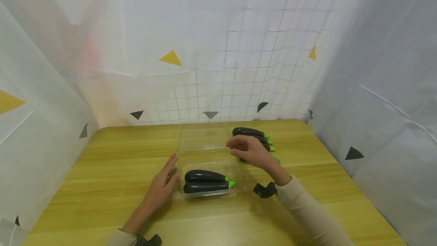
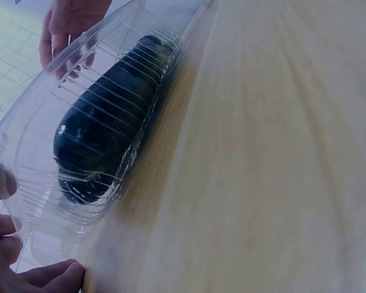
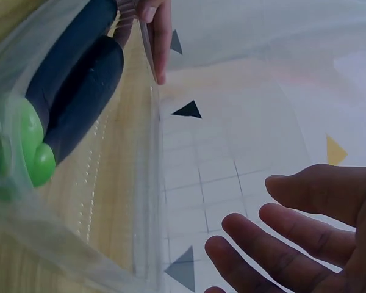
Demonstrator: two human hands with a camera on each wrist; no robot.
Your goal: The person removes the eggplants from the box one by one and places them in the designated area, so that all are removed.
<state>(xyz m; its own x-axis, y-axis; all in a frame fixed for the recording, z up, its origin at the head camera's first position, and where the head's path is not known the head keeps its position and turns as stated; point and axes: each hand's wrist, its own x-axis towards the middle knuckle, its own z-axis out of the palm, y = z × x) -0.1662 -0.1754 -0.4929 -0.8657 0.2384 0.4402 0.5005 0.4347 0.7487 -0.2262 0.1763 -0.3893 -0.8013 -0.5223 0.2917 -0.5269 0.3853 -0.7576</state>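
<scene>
Two dark eggplants with green stems, one (image 1: 206, 176) behind the other (image 1: 206, 187), lie side by side in a clear plastic clamshell box (image 1: 240, 170) whose lid (image 1: 203, 136) is folded back. My left hand (image 1: 163, 183) rests against the box's left side with its fingers extended; in the left wrist view its fingertips (image 2: 67, 278) are at the box's end. My right hand (image 1: 250, 150) hovers past the box's back right corner, fingers loosely bent and nothing in them, as the right wrist view shows (image 3: 305, 238). It partly hides several more eggplants (image 1: 249, 131) lying to the right of the lid.
The box stands on a yellow wood-grain table (image 1: 126, 162). White sheets (image 1: 146, 26) with yellow and dark patches enclose the table at the back and both sides. A dark wrist camera (image 1: 265, 190) is strapped at the right wrist.
</scene>
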